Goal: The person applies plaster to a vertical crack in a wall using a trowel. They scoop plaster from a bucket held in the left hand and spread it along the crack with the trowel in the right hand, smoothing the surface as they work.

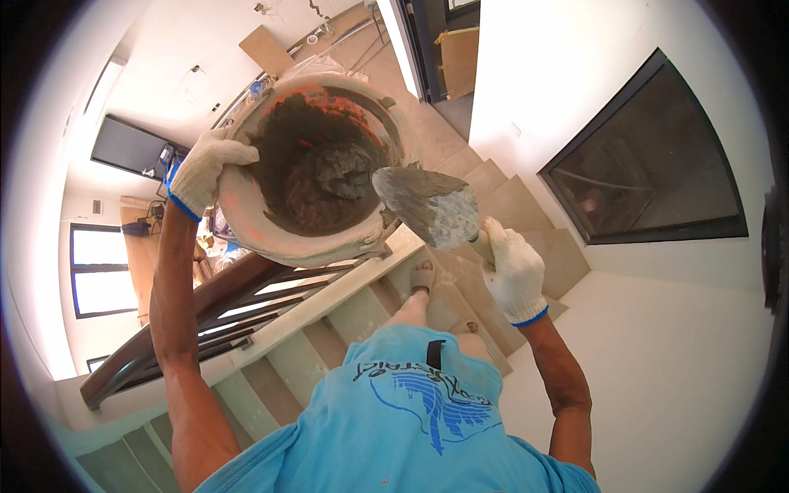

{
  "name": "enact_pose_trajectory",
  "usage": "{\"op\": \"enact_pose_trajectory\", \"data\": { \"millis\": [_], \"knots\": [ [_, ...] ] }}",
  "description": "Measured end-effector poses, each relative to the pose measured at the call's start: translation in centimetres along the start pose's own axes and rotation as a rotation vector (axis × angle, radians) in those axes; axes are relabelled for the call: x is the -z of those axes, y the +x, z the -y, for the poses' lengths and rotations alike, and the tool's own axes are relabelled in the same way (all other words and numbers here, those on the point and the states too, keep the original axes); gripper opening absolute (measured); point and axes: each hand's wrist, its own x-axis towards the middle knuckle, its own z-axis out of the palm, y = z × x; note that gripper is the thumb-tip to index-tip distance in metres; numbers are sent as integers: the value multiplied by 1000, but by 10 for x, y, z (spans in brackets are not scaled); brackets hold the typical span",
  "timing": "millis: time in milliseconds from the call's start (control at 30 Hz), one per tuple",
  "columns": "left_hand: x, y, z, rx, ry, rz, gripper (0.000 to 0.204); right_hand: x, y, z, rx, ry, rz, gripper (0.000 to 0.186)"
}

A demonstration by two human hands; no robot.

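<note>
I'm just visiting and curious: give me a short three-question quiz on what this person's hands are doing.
1. True or false: the left hand grips the bucket by its rim.
2. What does the right hand hold? A) trowel B) hammer C) brush
3. What fills the bucket?

Key:
1. True.
2. A, a trowel smeared grey.
3. Dark wet mortar.
</note>
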Motion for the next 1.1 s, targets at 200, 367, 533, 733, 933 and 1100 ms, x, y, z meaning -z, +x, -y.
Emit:
{"op": "enact_pose_trajectory", "data": {
  "millis": [200,367,533,733,933,1100],
  "knots": [
    [4,3,1,-4,59,7,33,5,-16,-10,1,10,-34,76],
    [-14,-4,-11,-18,25,-10,38,9,-26,-11,-39,8,-32,66],
    [-2,1,-6,2,110,-9,43,15,-44,-21,-46,-83,13,66],
    [-8,-10,8,21,-5,-75,44,17,-94,-43,-189,-136,184,69],
    [-18,-10,-5,-34,26,44,42,37,-58,-30,-416,209,-57,61],
    [-15,-2,1,-5,57,56,38,51,-13,-5,-334,247,-93,60]
  ]
}}
